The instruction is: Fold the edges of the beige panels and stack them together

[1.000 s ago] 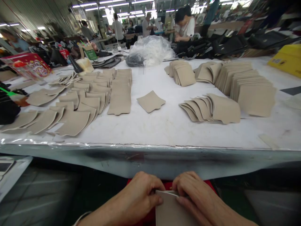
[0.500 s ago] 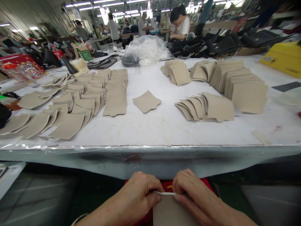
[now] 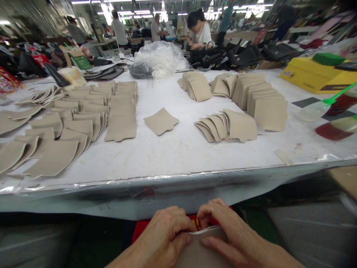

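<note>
Our left hand pinching the top edge of a beige panel, our right hand gripping it too, thumb on its face, the panel before our table, stacks and one loose piece on top

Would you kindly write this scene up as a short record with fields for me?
Left hand: pinching the far edge of a beige piece
Right hand: thumb on that piece's upper face, fingers curled beyond its edge
Table: white top
Table, left: rows of overlapping beige pieces
Table, middle: one lone piece, lying flat
Table, right: beige stacks, yellow box
Table, back: plastic bag
</note>
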{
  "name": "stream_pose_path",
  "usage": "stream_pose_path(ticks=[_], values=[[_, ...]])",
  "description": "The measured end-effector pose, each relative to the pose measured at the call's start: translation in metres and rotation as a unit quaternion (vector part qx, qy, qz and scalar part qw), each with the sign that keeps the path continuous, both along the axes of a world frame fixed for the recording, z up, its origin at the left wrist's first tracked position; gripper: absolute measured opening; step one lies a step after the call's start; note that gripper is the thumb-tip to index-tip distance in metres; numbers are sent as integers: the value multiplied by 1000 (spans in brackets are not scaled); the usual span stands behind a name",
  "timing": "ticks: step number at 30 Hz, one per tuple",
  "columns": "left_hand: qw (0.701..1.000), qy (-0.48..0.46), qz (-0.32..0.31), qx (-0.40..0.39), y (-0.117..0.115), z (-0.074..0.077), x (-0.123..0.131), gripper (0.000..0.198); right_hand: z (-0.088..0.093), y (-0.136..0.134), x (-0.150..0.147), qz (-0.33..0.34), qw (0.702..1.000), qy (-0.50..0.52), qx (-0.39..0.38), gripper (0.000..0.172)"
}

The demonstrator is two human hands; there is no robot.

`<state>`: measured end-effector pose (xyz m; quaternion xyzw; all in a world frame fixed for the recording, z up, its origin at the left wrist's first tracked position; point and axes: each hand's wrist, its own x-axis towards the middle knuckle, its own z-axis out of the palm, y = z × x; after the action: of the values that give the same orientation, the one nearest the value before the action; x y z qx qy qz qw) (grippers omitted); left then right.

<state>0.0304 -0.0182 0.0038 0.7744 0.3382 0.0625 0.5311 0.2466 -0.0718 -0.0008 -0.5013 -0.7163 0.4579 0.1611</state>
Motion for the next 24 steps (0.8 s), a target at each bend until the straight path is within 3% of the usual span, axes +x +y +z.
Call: stream_pose_path(ticks=[4, 10, 24], values=[[999, 4, -28, 28, 2, -4, 0, 21, 0, 4, 8, 42, 999, -5, 21, 11], [999, -2, -25, 28, 3, -9, 1, 22, -6, 8, 13, 43, 999, -9, 23, 4], [1000, 15, 7, -24, 10, -7, 2, 24, -12, 14, 24, 40, 998, 2, 38, 18]])
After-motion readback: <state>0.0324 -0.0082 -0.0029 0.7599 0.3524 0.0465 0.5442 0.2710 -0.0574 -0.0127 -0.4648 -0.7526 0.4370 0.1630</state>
